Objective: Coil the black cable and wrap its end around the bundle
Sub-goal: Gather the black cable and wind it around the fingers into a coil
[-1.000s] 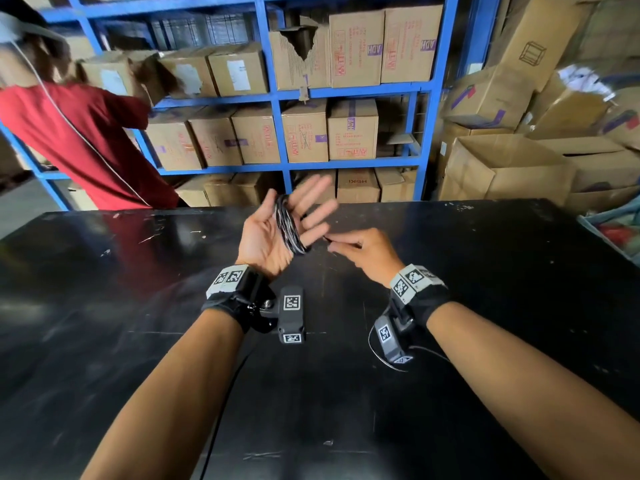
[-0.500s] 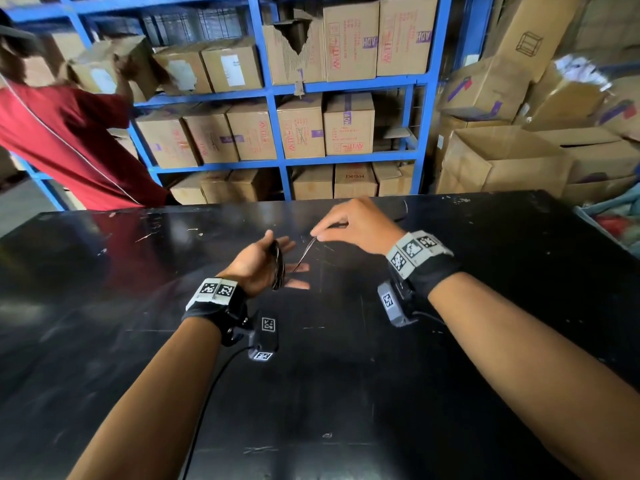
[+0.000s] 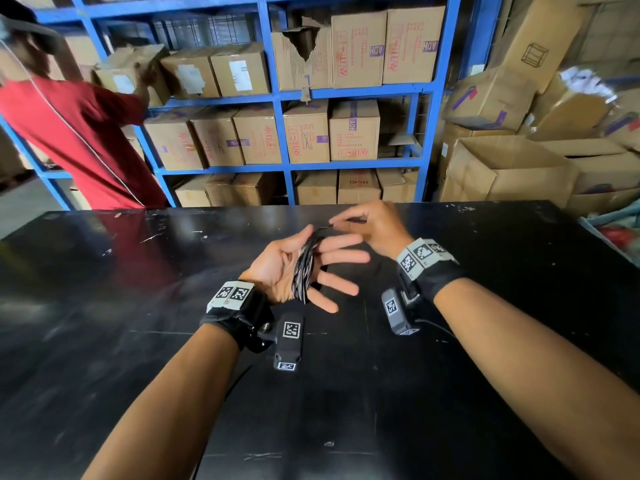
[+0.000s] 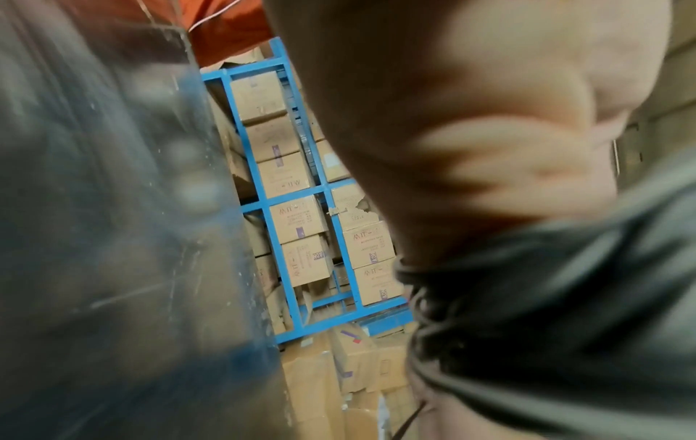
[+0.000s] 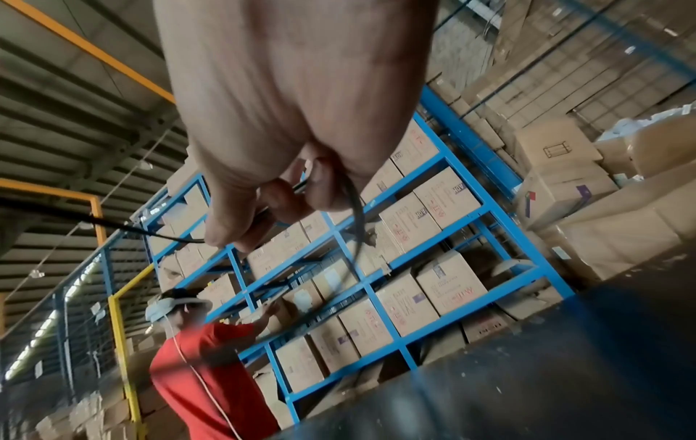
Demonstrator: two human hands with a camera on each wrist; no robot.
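The black cable (image 3: 304, 268) is coiled in several loops around my left hand (image 3: 304, 268), across the palm below the fingers. That hand faces palm up over the black table (image 3: 104, 341), fingers straight and spread. My right hand (image 3: 367, 225) hovers just beyond the left fingertips and pinches the cable's free end, which runs taut from the top of the coil. In the right wrist view the curled fingers (image 5: 286, 196) hold the thin black cable (image 5: 356, 214). The left wrist view shows the blurred coil (image 4: 546, 312) against the hand.
A blue shelf rack (image 3: 277, 95) packed with cardboard boxes stands behind the table. A person in a red shirt (image 3: 69, 133) reaches into the shelf at the far left. More cardboard boxes (image 3: 509, 168) are stacked at the right.
My left hand has turned palm up and spread its fingers, showing the coil. My right hand has carried the cable end from the left of the coil to behind the left fingertips.
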